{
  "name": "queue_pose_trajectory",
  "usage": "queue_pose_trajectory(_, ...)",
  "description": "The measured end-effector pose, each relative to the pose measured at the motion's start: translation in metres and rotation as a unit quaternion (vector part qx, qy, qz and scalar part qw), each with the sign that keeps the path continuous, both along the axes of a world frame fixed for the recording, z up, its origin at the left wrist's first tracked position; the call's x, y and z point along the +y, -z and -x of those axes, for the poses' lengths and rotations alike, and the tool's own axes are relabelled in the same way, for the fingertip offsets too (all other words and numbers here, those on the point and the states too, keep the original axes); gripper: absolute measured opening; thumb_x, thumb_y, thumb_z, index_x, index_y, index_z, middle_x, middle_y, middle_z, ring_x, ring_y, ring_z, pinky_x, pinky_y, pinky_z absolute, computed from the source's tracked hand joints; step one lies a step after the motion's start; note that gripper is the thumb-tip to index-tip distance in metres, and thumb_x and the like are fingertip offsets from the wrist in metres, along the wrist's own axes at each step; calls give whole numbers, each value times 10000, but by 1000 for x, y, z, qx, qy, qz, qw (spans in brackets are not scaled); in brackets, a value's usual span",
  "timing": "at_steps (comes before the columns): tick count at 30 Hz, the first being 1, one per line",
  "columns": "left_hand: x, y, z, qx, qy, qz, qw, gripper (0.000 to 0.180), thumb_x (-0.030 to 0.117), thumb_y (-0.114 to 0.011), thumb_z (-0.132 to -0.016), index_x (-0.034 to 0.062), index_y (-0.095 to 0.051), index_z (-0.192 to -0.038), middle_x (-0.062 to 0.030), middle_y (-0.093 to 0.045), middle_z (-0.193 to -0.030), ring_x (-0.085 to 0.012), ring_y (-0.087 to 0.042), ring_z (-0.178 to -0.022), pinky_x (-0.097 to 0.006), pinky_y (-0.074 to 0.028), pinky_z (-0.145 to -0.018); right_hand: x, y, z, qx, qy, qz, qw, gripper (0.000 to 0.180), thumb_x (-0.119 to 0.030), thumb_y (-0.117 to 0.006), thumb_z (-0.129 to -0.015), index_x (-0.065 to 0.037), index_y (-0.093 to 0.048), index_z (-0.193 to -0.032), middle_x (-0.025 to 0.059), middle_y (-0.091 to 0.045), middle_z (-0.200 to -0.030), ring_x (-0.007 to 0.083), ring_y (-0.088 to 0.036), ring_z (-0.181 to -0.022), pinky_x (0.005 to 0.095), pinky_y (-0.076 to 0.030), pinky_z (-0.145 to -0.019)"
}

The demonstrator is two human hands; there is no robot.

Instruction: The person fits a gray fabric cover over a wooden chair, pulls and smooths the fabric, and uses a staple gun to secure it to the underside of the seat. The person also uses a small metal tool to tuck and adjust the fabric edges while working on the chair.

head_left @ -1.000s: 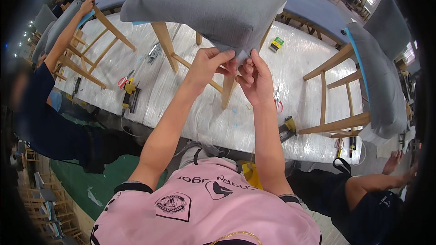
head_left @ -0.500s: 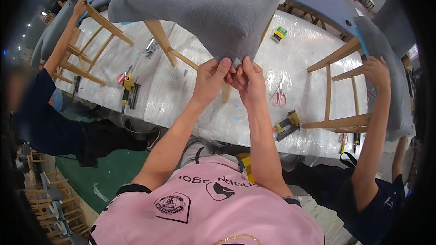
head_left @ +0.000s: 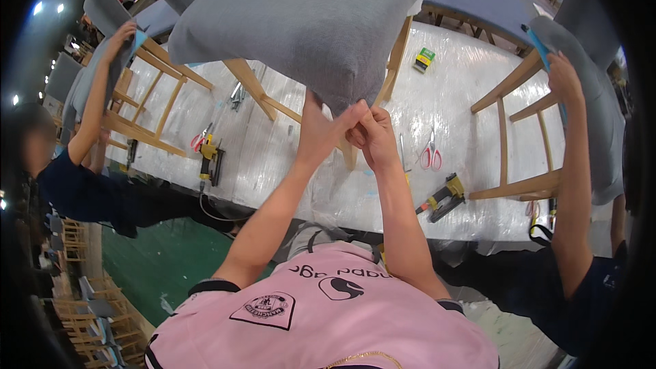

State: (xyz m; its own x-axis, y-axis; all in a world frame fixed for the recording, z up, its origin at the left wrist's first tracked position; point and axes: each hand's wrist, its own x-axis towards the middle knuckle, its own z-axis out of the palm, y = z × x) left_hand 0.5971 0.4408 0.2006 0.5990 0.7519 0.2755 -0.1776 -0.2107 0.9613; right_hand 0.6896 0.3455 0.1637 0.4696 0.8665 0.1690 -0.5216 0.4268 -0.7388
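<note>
A wooden-legged chair with a grey upholstered seat (head_left: 294, 34) stands before me, its near corner pointing at me. My left hand (head_left: 320, 130) is closed about that corner, its thumb across the fabric's lower tip and its fingers partly hidden beneath the seat. Beside it, my right hand (head_left: 372, 138) has curled fingers pinching the grey fabric at the same tip, the thumbs close together. Under the seat, a pale wooden chair leg (head_left: 249, 89) slants down to the table.
The table (head_left: 273, 178) is wrapped in clear film. Red-handled scissors (head_left: 431, 157) and a yellow-black staple gun (head_left: 444, 196) lie right; another staple gun (head_left: 210, 162) lies left. A green-yellow box (head_left: 424, 60) lies farther back. Co-workers handle grey chairs on both sides.
My left hand has shifted its grip: its thumb now reaches right across the corner tip, and its fingers have gone under the seat. The whole view has shifted slightly.
</note>
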Motion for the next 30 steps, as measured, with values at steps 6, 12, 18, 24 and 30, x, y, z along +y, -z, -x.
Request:
queue_pose_trajectory(6,14,-1,-26,-68,55,-9,996,891,380,-908,-734,-59,-452,-1360,-163,-562,-1292,-260,-580,-1176,-362,-482,-981,-41,-64,-48,-393,153,242,874,360,-331,-595,-1026,15,-697,-1033,89,-701,-849,183,-665,-773,314,-515,-692)
queue_pose_trajectory(12,14,19,-32,-90,85,45,991,826,324,-882,-790,-52,-453,-1388,-155,-578,-1314,-219,-612,-1151,-308,-493,-963,-6,-172,-24,-767,362,158,505,687,-399,-689,-911,35,-494,-1407,231,-532,-1407,372,-489,-1329,475,-376,-1102)
queue_pose_trajectory(18,11,37,-27,-100,127,100,982,922,387,-877,-776,-36,-399,-1441,-149,-529,-1381,-224,-558,-1218,-320,-457,-1011,68,-164,37,-839,342,248,343,788,-385,-670,-900,36,-380,-1500,236,-420,-1516,391,-384,-1421,522,-301,-1159)
queue_pose_trajectory(24,9,38,-12,-64,130,61,988,1023,464,-873,-753,-30,-346,-1477,-145,-478,-1431,-240,-497,-1282,-338,-423,-1049,117,-166,62,-863,341,270,258,725,-325,-582,-950,34,-340,-1532,227,-431,-1511,392,-388,-1415,535,-285,-1166)
queue_pose_trajectory(30,8,22,-5,-36,96,14,995,1124,540,-870,-729,-23,-293,-1512,-141,-427,-1481,-257,-435,-1346,-355,-389,-1087,137,-146,69,-859,347,44,374,548,-302,-649,-901,-59,-553,-1383,176,-550,-1378,373,-449,-1349,516,-317,-1147)
